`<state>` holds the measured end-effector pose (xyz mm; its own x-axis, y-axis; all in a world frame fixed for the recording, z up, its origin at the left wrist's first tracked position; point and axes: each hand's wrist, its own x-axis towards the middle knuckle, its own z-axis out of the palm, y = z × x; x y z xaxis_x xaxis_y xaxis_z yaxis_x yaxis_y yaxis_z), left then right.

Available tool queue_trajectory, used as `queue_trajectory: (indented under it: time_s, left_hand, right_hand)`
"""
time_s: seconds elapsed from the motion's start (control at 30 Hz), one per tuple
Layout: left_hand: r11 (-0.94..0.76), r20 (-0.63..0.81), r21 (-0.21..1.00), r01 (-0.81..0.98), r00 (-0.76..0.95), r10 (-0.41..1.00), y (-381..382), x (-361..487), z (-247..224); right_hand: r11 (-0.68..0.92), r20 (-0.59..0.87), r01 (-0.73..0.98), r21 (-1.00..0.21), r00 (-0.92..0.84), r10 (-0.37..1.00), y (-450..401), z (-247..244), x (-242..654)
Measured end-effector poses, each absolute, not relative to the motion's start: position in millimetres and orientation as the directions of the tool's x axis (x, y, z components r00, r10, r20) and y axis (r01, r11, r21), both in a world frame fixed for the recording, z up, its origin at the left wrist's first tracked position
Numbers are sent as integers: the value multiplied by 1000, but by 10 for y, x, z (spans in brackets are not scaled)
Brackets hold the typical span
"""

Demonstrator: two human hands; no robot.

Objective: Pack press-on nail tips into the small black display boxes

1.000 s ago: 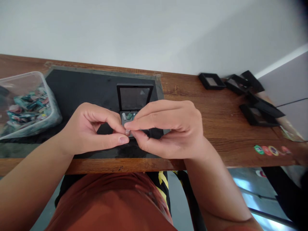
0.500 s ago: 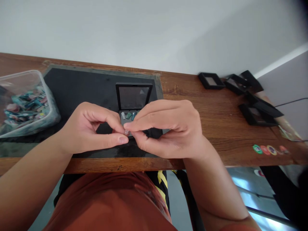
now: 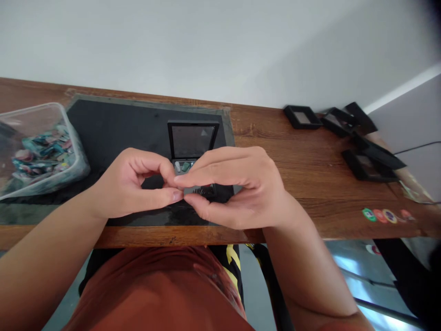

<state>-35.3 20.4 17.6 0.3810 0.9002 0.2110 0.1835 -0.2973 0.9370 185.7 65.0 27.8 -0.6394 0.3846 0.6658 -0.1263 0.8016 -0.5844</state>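
At far left sits a clear tub [image 3: 77,161]. Left of centre, the left hand [image 3: 129,186] has thumb and forefinger close together, any pinched piece indiscernible. Mid-frame, a lid-up black case [image 3: 193,140] stands partly behind the right hand [image 3: 241,184], thumb and fingers parted.

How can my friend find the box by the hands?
On the wooden table lies a black mat. Toward its right end, partly behind the right hand, stands an open black box. Unlike the black boxes farther right, it sits on the mat.

Smooth plastic case [image 3: 191,141], wood-grained table [image 3: 303,161], matt mat [image 3: 120,124], cloth shirt [image 3: 155,289]
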Motion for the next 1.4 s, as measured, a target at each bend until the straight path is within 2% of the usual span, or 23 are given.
queue_trajectory:
  time_s: [0.37, 0.8, 0.93, 1.07, 1.23, 1.4]
  left_hand:
    - [-315, 229, 941, 127, 445, 865, 216, -370, 173]
    - [-311, 214, 937, 162, 438, 873, 209, -372, 164]
    - [-320, 227, 934, 161, 423, 877, 206, -366, 166]
    - [-328, 250, 935, 132, 408, 878, 207, -371, 158]
    - [-388, 317, 920, 58, 470, 824, 227, -414, 144]
    - [-464, 382, 881, 95, 437, 815, 236, -458, 147]
  right_hand:
    - [815, 683, -147, -560, -639, 354, 701, 260, 1852]
    - [738, 612, -192, -647, -708, 353, 742, 248, 1868]
    - [746, 620, -187, -639, -700, 355, 737, 254, 1868]
    - [759, 612, -140, -636, -691, 385, 722, 262, 1870]
    - [763, 620, -96, -639, -651, 438, 689, 290, 1857]
    - [732, 621, -61, -679, -580, 528, 665, 301, 1836]
